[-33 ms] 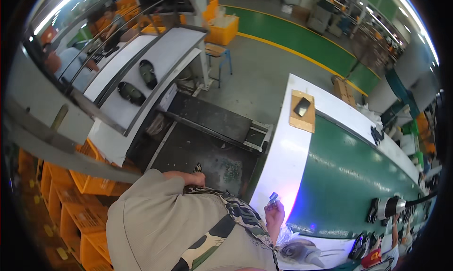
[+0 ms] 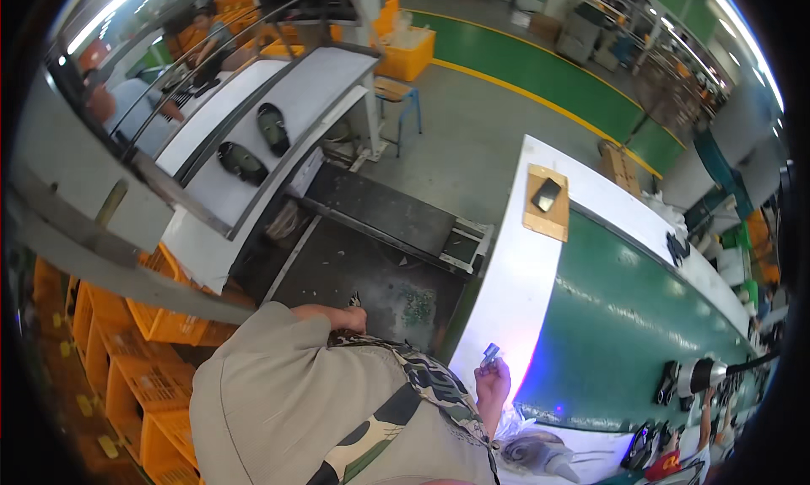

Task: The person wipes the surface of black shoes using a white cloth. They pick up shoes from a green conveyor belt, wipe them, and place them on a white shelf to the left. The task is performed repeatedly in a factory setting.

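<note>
My right hand [image 2: 493,380] is raised over the near end of the white table edge, fingers closed around a small silvery-blue object [image 2: 490,352]. Its exact kind is too small to make out. At my waist, my left hand [image 2: 356,319] is closed at the edge of a camouflage apron [image 2: 426,390], with a bit of the patterned cloth sticking up past the fingers. Beneath my right hand, clear plastic and a grey rounded thing [image 2: 536,455] lie on the white surface.
A green conveyor belt [image 2: 616,316] runs along the white table [image 2: 506,295]; a dark phone [image 2: 547,195] rests on a brown board [image 2: 533,223]. Two dark shoes [image 2: 242,164] sit on the white line at left. Orange crates [image 2: 152,379] are stacked lower left. Co-workers appear at both sides.
The view has shifted slightly, so the surroundings sit a little farther right and lower. Both hands keep nearly the same pose.
</note>
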